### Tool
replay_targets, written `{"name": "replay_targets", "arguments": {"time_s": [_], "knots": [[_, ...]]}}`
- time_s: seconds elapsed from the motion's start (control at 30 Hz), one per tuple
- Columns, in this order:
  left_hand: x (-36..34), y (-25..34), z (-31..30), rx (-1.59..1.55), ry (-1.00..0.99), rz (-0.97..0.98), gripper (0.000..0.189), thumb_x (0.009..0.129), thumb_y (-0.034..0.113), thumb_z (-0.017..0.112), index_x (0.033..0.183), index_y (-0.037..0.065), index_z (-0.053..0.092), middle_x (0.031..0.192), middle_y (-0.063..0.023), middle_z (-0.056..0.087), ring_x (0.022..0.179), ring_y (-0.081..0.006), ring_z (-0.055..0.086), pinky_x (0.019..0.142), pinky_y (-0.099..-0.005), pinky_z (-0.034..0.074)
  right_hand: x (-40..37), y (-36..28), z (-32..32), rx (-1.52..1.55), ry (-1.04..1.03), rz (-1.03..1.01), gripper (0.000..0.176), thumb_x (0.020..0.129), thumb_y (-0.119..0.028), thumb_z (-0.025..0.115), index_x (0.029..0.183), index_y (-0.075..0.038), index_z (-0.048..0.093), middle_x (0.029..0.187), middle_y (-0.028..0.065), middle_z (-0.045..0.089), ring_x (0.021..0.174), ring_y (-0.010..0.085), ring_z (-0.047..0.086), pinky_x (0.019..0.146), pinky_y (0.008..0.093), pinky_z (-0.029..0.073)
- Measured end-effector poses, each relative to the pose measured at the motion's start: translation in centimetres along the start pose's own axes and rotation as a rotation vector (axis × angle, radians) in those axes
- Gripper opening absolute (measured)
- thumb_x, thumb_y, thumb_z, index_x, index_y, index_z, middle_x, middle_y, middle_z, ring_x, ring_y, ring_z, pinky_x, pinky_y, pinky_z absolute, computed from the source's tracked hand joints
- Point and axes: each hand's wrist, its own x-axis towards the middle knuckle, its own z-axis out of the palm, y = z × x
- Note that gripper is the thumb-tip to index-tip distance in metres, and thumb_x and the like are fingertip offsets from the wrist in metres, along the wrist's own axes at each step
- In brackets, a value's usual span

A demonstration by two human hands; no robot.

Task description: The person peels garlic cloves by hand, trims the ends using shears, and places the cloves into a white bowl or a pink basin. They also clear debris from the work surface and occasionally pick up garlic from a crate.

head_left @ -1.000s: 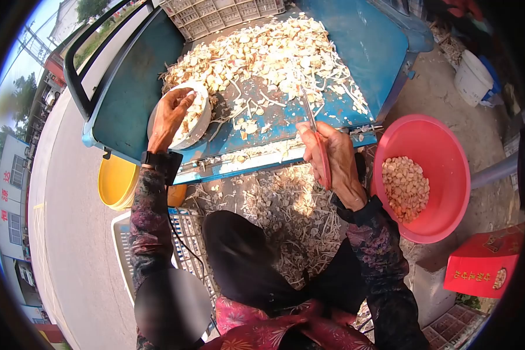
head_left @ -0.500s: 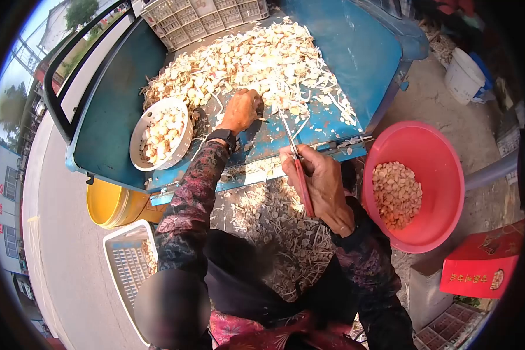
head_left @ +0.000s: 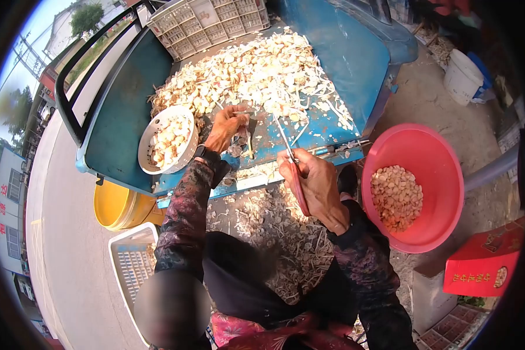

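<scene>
My right hand [head_left: 318, 184] is closed around scissors [head_left: 298, 185] with red handles. Their narrow metal blades point up and away, over the edge of the blue truck bed [head_left: 326, 135]. To their left, my left hand [head_left: 226, 125] is above the bed with bent fingers; what they hold is not clear. A thin pale stalk [head_left: 249, 144] and blurred flakes show just below it. Beyond both hands spreads a heap of pale garlic-like pieces and stalks [head_left: 256, 70]. Left of my left hand, a white perforated bowl [head_left: 147, 164] holds pale bulbs.
A pink-red basin [head_left: 440, 192] with trimmed pale pieces is at the right, a red box [head_left: 478, 271] below it. A plastic crate [head_left: 207, 26] stands behind the heap. A yellow bucket [head_left: 114, 204] and white basket [head_left: 122, 242] are at lower left. Scraps [head_left: 280, 233] cover the ground.
My left hand has drawn back from the heap and slightly left, with flakes now blurred under it. The scissors stay in my right hand, nearly in place. The view has shifted slightly.
</scene>
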Motion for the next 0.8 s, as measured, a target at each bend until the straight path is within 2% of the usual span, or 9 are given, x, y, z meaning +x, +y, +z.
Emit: {"name": "replay_targets", "arguments": {"time_s": [0.07,0.17,0.23,0.33,0.43,0.57,0.63,0.73,0.8], "knots": [[1.4,-0.5,-1.4,-0.456,0.028,-0.104,0.025,0.086,0.009,0.059,0.109,0.000,0.054,0.086,-0.0066,0.057,0.070,-0.0163,0.057,0.061,-0.0305,0.055,-0.1,-0.5,-0.2,-0.014,0.010,-0.013,0.027,0.086,-0.025,0.065,0.098,-0.001,0.063,0.060,0.0061,0.058,0.054,0.0078,0.052,0.049,0.0266,0.041],[2.1,1.9,-0.9,-0.525,0.127,-0.226,0.017,0.089,0.013,0.056,0.102,0.002,0.054,0.079,-0.0046,0.053,0.068,-0.0160,0.054,0.059,-0.0300,0.053,-0.2,-0.1,0.2,-0.020,0.033,-0.042,0.026,0.087,-0.025,0.064,0.098,-0.001,0.063,0.060,0.0070,0.058,0.055,0.0080,0.053,0.051,0.0270,0.043],[4.9,0.4,-1.7,-0.063,0.071,-0.138,0.021,0.090,0.021,0.054,0.098,0.001,0.054,0.067,-0.0033,0.052,0.063,-0.0164,0.052,0.057,-0.0292,0.047,-0.1,0.6,0.4,-0.004,-0.005,-0.058,0.027,0.087,-0.025,0.064,0.098,0.000,0.062,0.060,0.0076,0.057,0.054,0.0076,0.052,0.050,0.0273,0.043],[6.7,-0.3,-0.5,0.614,0.072,0.353,0.027,0.087,0.023,0.056,0.096,-0.002,0.054,0.082,-0.0171,0.066,0.075,-0.0282,0.063,0.070,-0.0395,0.049,-0.1,-0.1,0.3,-0.042,-0.018,-0.020,0.027,0.087,-0.024,0.064,0.099,0.000,0.061,0.059,0.0080,0.056,0.053,0.0080,0.051,0.050,0.0281,0.042],[7.8,-0.6,1.6,1.021,0.177,0.288,0.027,0.088,0.024,0.056,0.096,-0.002,0.056,0.086,-0.0209,0.066,0.083,-0.0346,0.064,0.071,-0.0418,0.049,0.0,-0.8,0.1,-0.097,-0.025,-0.026,0.026,0.088,-0.023,0.063,0.098,0.001,0.060,0.059,0.0090,0.056,0.051,0.0121,0.052,0.050,0.0295,0.042],[7.7,-1.5,0.9,1.005,0.095,0.310,0.024,0.088,0.021,0.055,0.093,-0.002,0.055,0.085,-0.0229,0.065,0.082,-0.0398,0.063,0.068,-0.0439,0.048,-0.2,-1.0,0.5,-0.085,-0.036,-0.006,0.026,0.087,-0.022,0.063,0.095,0.002,0.059,0.059,0.0127,0.057,0.051,0.0176,0.057,0.050,0.0323,0.043],[6.7,-1.7,0.4,1.002,0.098,0.334,0.026,0.090,0.023,0.053,0.089,-0.003,0.055,0.077,-0.0194,0.065,0.072,-0.0336,0.064,0.062,-0.0400,0.048,-0.2,-0.9,0.5,-0.130,-0.037,-0.058,0.026,0.087,-0.023,0.064,0.094,0.002,0.059,0.058,0.0137,0.056,0.050,0.0192,0.057,0.049,0.0329,0.042],[3.2,-0.5,-0.5,0.049,-0.080,0.017,0.026,0.093,0.030,0.052,0.091,0.004,0.054,0.072,-0.0022,0.058,0.059,-0.0079,0.050,0.051,-0.0217,0.041,-0.3,0.5,0.7,-0.177,0.003,-0.115,0.027,0.088,-0.026,0.061,0.095,0.000,0.059,0.055,0.0129,0.055,0.048,0.0228,0.058,0.047,0.0340,0.041],[0.4,1.3,0.0,-0.178,-0.042,-0.099,0.018,0.096,0.022,0.046,0.097,0.005,0.052,0.075,-0.0020,0.056,0.060,-0.0095,0.048,0.048,-0.0225,0.039,-0.2,-0.1,0.6,-0.219,0.018,-0.080,0.028,0.088,-0.028,0.059,0.096,-0.001,0.059,0.053,0.0115,0.055,0.049,0.0247,0.059,0.047,0.0357,0.042]]}}
